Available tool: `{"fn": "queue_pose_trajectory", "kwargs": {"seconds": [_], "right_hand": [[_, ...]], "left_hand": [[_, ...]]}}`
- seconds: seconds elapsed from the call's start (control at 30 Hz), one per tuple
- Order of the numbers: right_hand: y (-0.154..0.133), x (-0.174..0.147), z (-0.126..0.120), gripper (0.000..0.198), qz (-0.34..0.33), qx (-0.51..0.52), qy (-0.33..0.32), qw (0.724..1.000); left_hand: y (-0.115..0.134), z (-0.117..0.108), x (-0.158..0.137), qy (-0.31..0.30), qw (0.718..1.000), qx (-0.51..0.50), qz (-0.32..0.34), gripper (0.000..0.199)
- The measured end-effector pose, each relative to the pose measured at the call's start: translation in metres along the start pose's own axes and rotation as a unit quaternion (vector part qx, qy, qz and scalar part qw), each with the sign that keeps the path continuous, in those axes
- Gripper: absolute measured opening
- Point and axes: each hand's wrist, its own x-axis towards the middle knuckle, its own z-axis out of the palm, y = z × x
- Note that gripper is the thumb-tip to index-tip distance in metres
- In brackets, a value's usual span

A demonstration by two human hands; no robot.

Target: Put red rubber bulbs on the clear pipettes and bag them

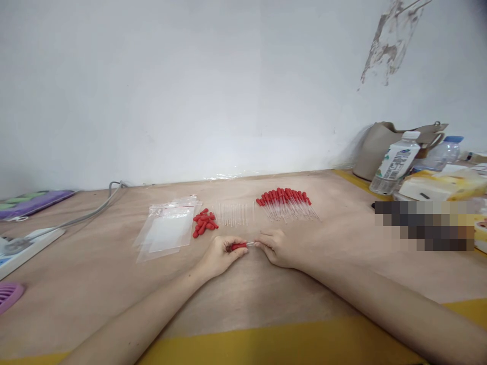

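Between thumb and fingers my left hand point(224, 253) holds a red rubber bulb point(239, 246). A thin glass dropper tube point(250, 244) runs from the bulb's end to my right hand point(276, 247), whose fingers pinch its other end. How deep the tube sits in the bulb I cannot tell. Several loose red bulbs point(204, 223) lie in a pile behind my left hand. Beside them, bare glass tubes point(233, 214) lie in a row. Farther right, droppers with red bulbs fitted point(287, 200) lie side by side, bulbs toward the wall.
Clear zip bags point(169, 230) lie left of the loose bulbs. At far left are a power strip point(36, 248) with a grey cable, a purple packet point(36, 203) and a pink object point(9, 296). A plastic bottle point(395, 165) and a beige bag point(375, 149) stand at right.
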Motion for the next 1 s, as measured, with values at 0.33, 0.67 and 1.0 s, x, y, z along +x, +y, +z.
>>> {"fn": "queue_pose_trajectory", "kwargs": {"seconds": [0.33, 0.67, 1.0], "right_hand": [[-0.005, 0.006, 0.0, 0.028, 0.037, 0.028, -0.032, 0.998], [0.0, 0.021, -0.039, 0.016, 0.178, 0.028, -0.1, 0.979], [0.061, 0.064, -0.019, 0.03, 0.469, -0.082, -0.008, 0.879]], "left_hand": [[-0.002, 0.0, 0.0, 0.009, 0.999, 0.03, 0.037, 0.019], [-0.011, 0.0, 0.006, 0.118, 0.991, 0.059, 0.029, 0.037], [-0.005, -0.003, 0.005, 0.079, 0.987, 0.132, 0.035, 0.021]]}}
